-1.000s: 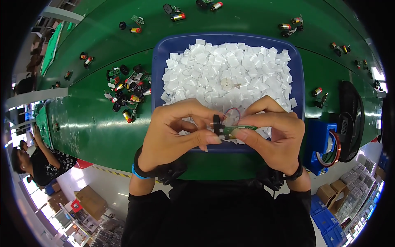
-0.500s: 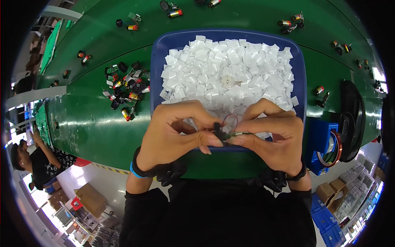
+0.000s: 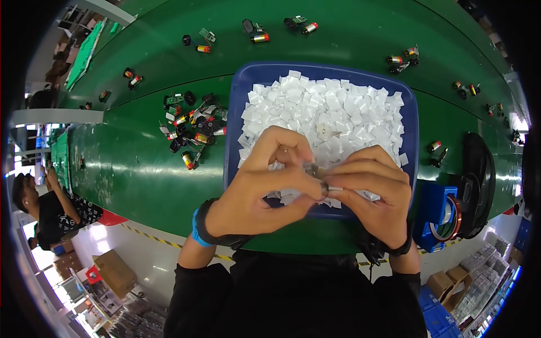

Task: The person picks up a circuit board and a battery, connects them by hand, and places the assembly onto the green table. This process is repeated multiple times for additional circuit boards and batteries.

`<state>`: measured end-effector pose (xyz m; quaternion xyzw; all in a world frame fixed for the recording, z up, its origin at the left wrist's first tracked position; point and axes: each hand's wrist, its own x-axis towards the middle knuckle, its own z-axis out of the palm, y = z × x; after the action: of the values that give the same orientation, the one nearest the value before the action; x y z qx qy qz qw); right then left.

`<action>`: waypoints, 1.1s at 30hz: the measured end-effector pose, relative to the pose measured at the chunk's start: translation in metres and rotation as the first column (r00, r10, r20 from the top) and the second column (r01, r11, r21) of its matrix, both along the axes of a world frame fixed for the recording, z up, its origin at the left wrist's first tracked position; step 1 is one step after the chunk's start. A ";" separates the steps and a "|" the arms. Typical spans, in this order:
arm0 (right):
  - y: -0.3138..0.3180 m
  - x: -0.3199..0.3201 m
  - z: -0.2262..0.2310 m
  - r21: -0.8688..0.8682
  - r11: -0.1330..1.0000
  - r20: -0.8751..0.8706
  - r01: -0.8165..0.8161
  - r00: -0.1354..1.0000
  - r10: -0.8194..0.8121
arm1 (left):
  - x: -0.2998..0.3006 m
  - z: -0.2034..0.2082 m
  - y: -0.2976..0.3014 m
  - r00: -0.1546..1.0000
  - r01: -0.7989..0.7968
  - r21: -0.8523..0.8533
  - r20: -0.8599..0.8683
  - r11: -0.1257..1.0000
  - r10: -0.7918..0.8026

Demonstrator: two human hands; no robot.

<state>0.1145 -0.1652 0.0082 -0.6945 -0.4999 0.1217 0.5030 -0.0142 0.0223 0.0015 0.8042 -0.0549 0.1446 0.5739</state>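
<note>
My left hand point(image 3: 267, 186) and my right hand point(image 3: 373, 188) meet over the near part of a blue tray point(image 3: 236, 112). Between their fingertips is a small electronic assembly point(image 3: 324, 189), with a dark rounded end at my left thumb. Fingers and blur cover most of it. Both hands are closed on it in pinches. Small white square pieces point(image 3: 327, 101) heap the tray, and a pale round disc point(image 3: 324, 131) lies on top of them, beyond my fingers.
Left of the tray lies a pile of wired battery and circuit-board assemblies point(image 3: 194, 127); more are scattered along the green bench point(image 3: 141, 163). To the right stand a blue tape dispenser point(image 3: 434, 217) and a black case point(image 3: 479, 180). Another person point(image 3: 53, 211) is at far left.
My left hand has turned and raised its fingers around the assembly. The thin board edge and looped wire seen before are now hidden. The view has shifted, moving the bench and tray in the picture.
</note>
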 end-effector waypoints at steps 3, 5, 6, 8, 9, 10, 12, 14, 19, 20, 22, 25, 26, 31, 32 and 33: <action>-0.002 -0.002 0.003 -0.020 0.997 0.038 0.077 0.996 -0.076 | 0.001 0.004 -0.001 0.993 0.054 0.221 0.088 0.974 -0.075; -0.005 -0.005 0.003 -0.030 0.993 0.056 0.116 0.992 -0.114 | 0.000 0.005 -0.001 0.996 -0.001 0.146 0.085 0.989 -0.012; -0.008 -0.008 0.000 -0.031 0.990 0.080 0.138 0.988 -0.135 | -0.002 0.005 -0.001 0.996 -0.059 0.072 0.073 0.996 0.053; -0.011 -0.012 -0.003 -0.034 0.983 0.127 0.182 0.976 -0.176 | -0.002 0.006 0.001 0.992 -0.114 -0.004 0.056 0.993 0.114; -0.010 -0.012 -0.003 -0.036 0.982 0.128 0.185 0.976 -0.179 | -0.001 0.007 0.003 0.983 -0.078 -0.216 -0.181 0.973 0.039; -0.007 -0.012 -0.002 -0.001 0.990 0.162 0.141 0.977 -0.139 | -0.001 0.008 0.004 0.917 -0.092 -0.420 -0.388 0.903 -0.087; -0.003 -0.010 -0.002 0.063 0.997 0.232 0.051 0.971 -0.064 | 0.000 0.009 0.005 0.800 -0.152 -0.596 -0.542 0.788 -0.256; -0.002 -0.006 -0.004 0.087 0.996 0.279 0.030 0.959 -0.054 | 0.001 0.012 0.005 0.802 -0.173 -0.608 -0.543 0.775 -0.247; -0.003 0.000 -0.005 0.109 0.994 0.385 -0.032 0.923 -0.012 | -0.002 0.009 0.000 0.848 -0.175 -0.558 -0.504 0.811 -0.163; -0.003 0.000 -0.006 0.093 0.995 0.387 -0.035 0.922 -0.004 | -0.002 0.008 -0.002 0.848 -0.173 -0.560 -0.504 0.811 -0.167; -0.002 -0.001 -0.009 0.057 0.998 0.320 0.012 0.947 -0.029 | -0.002 0.006 -0.008 0.878 -0.211 -0.391 -0.479 0.896 -0.002; -0.001 -0.002 -0.011 -0.023 0.995 0.183 0.093 0.979 -0.087 | 0.000 0.005 -0.016 0.903 -0.235 -0.227 -0.412 0.945 0.126; -0.002 -0.001 -0.010 -0.052 0.990 0.030 0.131 0.991 -0.129 | 0.000 0.005 -0.018 0.914 -0.242 -0.147 -0.365 0.959 0.174; 0.007 0.005 -0.006 -0.100 0.931 -0.144 0.350 0.921 -0.362 | -0.001 0.003 -0.019 0.908 -0.315 -0.121 -0.327 0.941 0.262; 0.009 0.005 -0.005 -0.079 0.902 -0.083 0.424 0.899 -0.430 | -0.001 0.003 -0.020 0.908 -0.313 -0.123 -0.327 0.942 0.260; 0.009 0.003 -0.003 -0.081 0.901 -0.083 0.425 0.898 -0.431 | 0.000 0.004 -0.021 0.916 -0.296 -0.123 -0.318 0.947 0.245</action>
<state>0.1180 -0.1562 0.0049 -0.7955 -0.3056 0.0572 0.5202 -0.0141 0.0015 0.0053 0.7649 0.1569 0.1041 0.6160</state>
